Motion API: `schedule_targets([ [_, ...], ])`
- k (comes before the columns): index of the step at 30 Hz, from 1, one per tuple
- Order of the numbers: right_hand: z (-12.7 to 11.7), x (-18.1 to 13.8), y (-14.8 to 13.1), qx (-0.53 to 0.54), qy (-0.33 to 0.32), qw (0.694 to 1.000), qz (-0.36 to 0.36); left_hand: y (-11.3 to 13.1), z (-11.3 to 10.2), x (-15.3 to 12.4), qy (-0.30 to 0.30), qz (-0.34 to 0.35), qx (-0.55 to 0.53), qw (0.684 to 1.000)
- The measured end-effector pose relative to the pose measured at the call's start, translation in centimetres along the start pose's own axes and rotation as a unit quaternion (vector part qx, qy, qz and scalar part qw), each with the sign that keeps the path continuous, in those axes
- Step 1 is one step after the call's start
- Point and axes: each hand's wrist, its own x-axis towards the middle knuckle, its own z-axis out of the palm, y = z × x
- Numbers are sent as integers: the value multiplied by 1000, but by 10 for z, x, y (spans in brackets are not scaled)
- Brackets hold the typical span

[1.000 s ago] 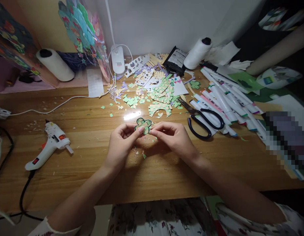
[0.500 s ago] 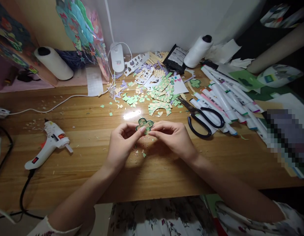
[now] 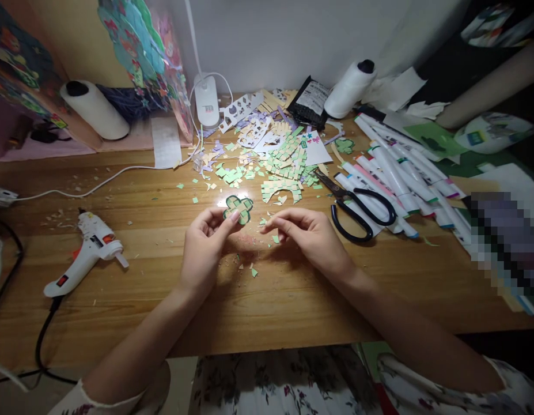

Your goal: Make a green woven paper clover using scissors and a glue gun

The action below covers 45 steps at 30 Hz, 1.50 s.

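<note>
My left hand (image 3: 204,239) is closed, pinching a small flower-shaped paper cutout (image 3: 238,210) between thumb and fingers. The cutout has a woven green and tan check with a dark green edge. It is held up above the table, tilted toward me. To its right, apart from it, my right hand (image 3: 307,233) has thumb and forefinger pressed together; I cannot make out whether anything is between them. Small green paper scraps (image 3: 275,239) show beside its fingertips, and more lie on the wood below.
Black-handled scissors (image 3: 355,210) and several markers (image 3: 392,173) lie to the right. Woven paper offcuts (image 3: 284,158) are heaped at the back, with a similar green cutout (image 3: 344,145) beyond. A glue gun (image 3: 89,251) lies left. Thread spools (image 3: 351,91) and a white cable (image 3: 98,185) are behind.
My hands have come apart. The left has moved slightly left and up with the paper cutout; the right has let go of its edge.
</note>
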Motion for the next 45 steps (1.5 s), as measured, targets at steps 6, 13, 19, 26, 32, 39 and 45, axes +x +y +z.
schedule_targets([
  [6, -11, 8, 4, 68, 53, 996, 27, 1, -1, 3, -2, -28, -31, 999],
  [13, -13, 10, 6, 59, 54, 997, -10, 0, -1, 4, 4, -22, -28, 999],
  [19, -12, 9, 4, 35, 20, 999, 17, 0, -3, 5, -5, -18, -33, 999],
  [26, -13, 9, 8, -59, 60, 995, -49, 2, -2, 2, -34, -41, -14, 998],
  [32, -9, 6, 3, -42, 37, 997, -48, 4, 3, -3, -40, -48, 6, 998],
  [39, -13, 8, 3, 70, 22, 997, -1, 0, -11, 6, -59, -27, 151, 986],
  [45, -17, 9, 2, 250, -44, 965, 71, -4, -24, 13, 71, 210, 443, 869],
])
